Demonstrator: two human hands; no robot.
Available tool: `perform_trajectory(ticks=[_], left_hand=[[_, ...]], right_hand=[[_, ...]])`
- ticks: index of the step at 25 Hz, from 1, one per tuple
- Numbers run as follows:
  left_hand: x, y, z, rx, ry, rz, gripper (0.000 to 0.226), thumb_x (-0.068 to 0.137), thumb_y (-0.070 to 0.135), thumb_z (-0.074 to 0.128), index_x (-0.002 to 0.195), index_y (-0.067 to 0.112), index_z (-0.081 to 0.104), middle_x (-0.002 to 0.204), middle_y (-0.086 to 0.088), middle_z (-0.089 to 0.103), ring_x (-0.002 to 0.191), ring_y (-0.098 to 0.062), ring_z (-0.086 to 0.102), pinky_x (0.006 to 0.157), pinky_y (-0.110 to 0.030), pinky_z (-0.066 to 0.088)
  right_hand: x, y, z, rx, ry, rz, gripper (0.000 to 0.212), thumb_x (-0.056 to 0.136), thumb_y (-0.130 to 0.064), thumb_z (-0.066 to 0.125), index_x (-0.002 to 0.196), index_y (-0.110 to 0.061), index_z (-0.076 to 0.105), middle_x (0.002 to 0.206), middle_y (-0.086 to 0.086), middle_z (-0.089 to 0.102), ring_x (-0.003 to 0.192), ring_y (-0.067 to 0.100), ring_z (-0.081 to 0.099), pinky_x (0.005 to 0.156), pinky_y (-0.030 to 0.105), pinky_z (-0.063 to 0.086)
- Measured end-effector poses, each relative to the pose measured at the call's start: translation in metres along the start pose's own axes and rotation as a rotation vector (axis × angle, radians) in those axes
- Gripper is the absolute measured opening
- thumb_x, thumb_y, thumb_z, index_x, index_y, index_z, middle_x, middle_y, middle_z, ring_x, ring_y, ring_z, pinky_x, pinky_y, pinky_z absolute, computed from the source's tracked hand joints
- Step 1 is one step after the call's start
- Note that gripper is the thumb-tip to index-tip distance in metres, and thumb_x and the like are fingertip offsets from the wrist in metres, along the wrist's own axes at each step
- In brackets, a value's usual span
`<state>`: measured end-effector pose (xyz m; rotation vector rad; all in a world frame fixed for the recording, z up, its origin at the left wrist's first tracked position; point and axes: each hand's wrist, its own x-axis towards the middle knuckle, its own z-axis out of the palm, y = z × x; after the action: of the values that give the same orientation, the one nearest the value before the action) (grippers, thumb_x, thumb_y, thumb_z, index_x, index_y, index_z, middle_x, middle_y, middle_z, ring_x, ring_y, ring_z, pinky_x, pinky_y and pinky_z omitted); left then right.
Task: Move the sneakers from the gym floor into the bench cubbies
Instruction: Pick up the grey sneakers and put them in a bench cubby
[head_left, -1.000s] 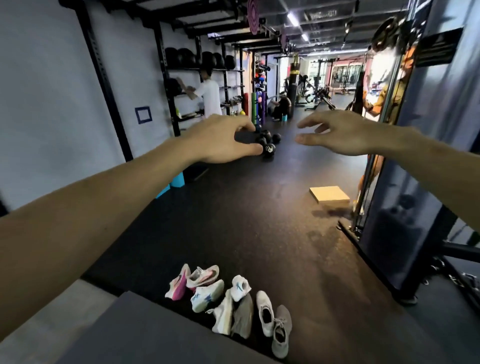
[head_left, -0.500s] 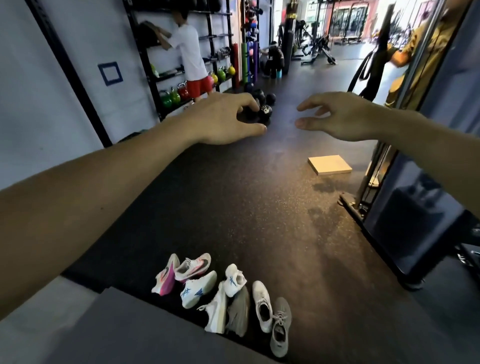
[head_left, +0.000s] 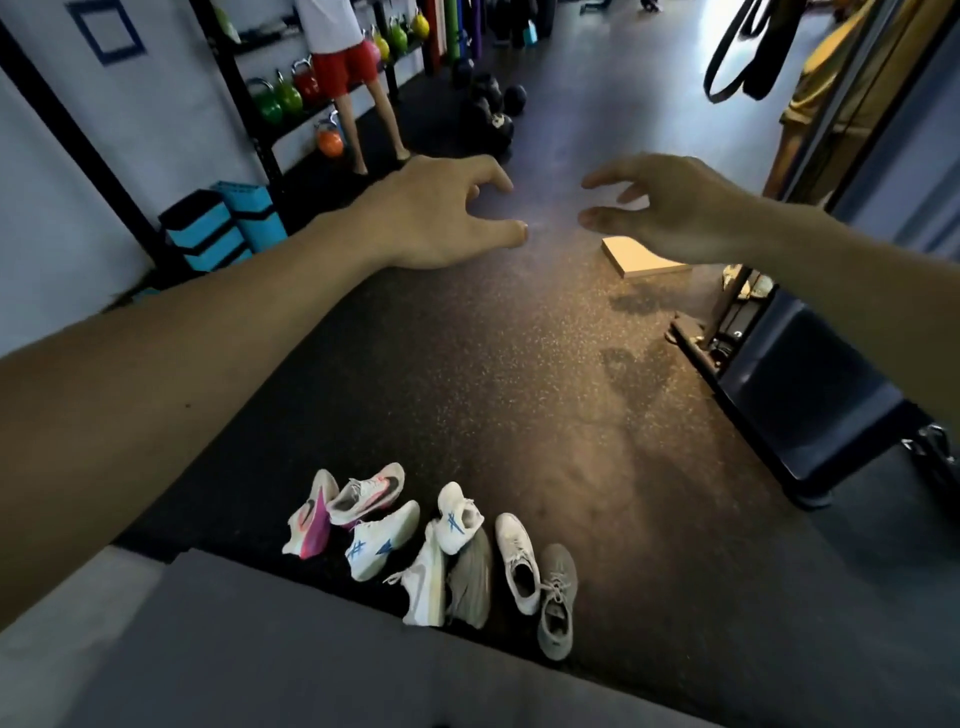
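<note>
Several sneakers lie in a loose row on the dark rubber floor just beyond the grey bench top (head_left: 234, 649): a pink and white pair (head_left: 311, 519), a white pair with blue marks (head_left: 382, 540), a white shoe beside a grey one (head_left: 470, 577), then a white shoe (head_left: 517, 561) and a grey shoe (head_left: 557, 603). My left hand (head_left: 431, 213) and my right hand (head_left: 670, 208) are stretched out in the air far above them, fingers loosely curved, each holding nothing. The bench cubbies are hidden.
A rack of coloured kettlebells (head_left: 283, 98) and blue foam blocks (head_left: 223, 226) line the left wall, with a person (head_left: 348, 67) standing at it. Black medicine balls (head_left: 488, 111) sit further down the floor. A wooden slab (head_left: 639, 257) and a dark machine base (head_left: 800, 395) lie to the right.
The view has tilted down toward the floor, so the shoes sit higher in frame. Both hands stay outstretched; the left hand's fingers have spread apart.
</note>
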<state>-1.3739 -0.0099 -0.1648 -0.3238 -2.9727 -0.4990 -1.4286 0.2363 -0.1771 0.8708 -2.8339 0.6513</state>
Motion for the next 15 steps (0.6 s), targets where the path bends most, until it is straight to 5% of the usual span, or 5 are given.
perform_trajectory(ticks=[7, 15], left_hand=[[0.027, -0.063, 0.108, -0.03, -0.111, -0.001, 0.075, 0.062, 0.082, 0.045, 0.125, 0.043, 0.046, 0.13, 0.002, 0.051, 0.111, -0.019, 0.053, 0.092, -0.046, 0.046], [0.02, -0.16, 0.314, -0.054, -0.237, -0.05, 0.061, 0.074, 0.075, 0.049, 0.126, 0.044, 0.044, 0.134, 0.006, 0.049, 0.12, -0.019, 0.049, 0.097, -0.053, 0.042]], right_hand=[[0.012, 0.047, 0.122, 0.03, -0.028, 0.109, 0.052, 0.089, -0.052, 0.055, 0.133, -0.026, 0.05, 0.134, 0.004, 0.051, 0.114, 0.021, 0.053, 0.086, 0.029, 0.035], [-0.012, 0.128, 0.333, 0.04, -0.116, 0.149, 0.048, 0.092, -0.047, 0.053, 0.135, -0.029, 0.046, 0.138, 0.001, 0.048, 0.121, 0.021, 0.048, 0.087, 0.027, 0.029]])
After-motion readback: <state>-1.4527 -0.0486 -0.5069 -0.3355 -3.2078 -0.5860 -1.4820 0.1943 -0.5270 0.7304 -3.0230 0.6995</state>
